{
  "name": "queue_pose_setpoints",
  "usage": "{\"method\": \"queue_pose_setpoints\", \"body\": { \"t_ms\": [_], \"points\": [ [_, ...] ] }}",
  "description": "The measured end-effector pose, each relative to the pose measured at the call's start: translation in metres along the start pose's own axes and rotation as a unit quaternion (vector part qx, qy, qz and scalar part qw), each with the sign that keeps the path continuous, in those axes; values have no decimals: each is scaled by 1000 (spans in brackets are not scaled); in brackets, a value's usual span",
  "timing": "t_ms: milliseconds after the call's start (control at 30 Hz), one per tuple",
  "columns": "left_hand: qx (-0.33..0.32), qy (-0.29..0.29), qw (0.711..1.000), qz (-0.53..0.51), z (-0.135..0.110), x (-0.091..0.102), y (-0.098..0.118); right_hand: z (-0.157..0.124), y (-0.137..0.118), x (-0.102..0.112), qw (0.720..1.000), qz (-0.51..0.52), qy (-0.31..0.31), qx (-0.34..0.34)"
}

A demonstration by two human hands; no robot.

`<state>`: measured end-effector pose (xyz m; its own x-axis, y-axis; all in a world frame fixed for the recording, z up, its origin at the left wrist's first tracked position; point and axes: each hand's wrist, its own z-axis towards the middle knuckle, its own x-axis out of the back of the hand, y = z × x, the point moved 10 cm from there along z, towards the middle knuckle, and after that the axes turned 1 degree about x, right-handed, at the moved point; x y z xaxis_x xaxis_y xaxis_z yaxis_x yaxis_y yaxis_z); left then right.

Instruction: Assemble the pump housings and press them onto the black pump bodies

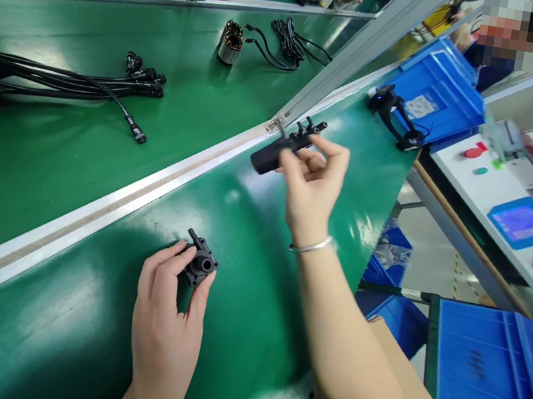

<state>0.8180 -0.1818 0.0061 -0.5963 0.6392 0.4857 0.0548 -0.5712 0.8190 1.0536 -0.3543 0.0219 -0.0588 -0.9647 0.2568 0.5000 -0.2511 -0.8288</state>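
Note:
Between the thumb and fingers of my left hand [171,309] is a small black plastic pump cover [202,262], with a round port facing up and a thin spout at its upper left. It is at the green tabletop; whether it rests on it I cannot tell. Farther forward and right, my right hand [315,177] pinches a black cylindrical part [274,153] with several short nozzles at its far end. That part is tilted and held above the table, slightly blurred. The fingers hide some of its side. The two parts are well apart.
Beyond a metal rail [107,215] lie a bundle of black cables [63,79], a copper-wound stator [231,43] and a coiled cable [291,41]. A slanted metal post [351,51] rises ahead. At right are a black headset-like device [396,115], blue crates [435,91] and a person.

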Motion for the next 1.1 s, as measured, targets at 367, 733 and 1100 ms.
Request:
{"method": "queue_pose_setpoints", "body": {
  "t_ms": [367,733,1100],
  "points": [
    [-8,3,1000,3,0,1,0,18,34,17,947,-300,84,81],
    [0,4,1000,1,0,0,0,19,12,28,957,-264,97,68],
    [77,8,996,-32,-10,-5,-22,-171,-95,-55,973,-32,-201,-108]
  ]
}}
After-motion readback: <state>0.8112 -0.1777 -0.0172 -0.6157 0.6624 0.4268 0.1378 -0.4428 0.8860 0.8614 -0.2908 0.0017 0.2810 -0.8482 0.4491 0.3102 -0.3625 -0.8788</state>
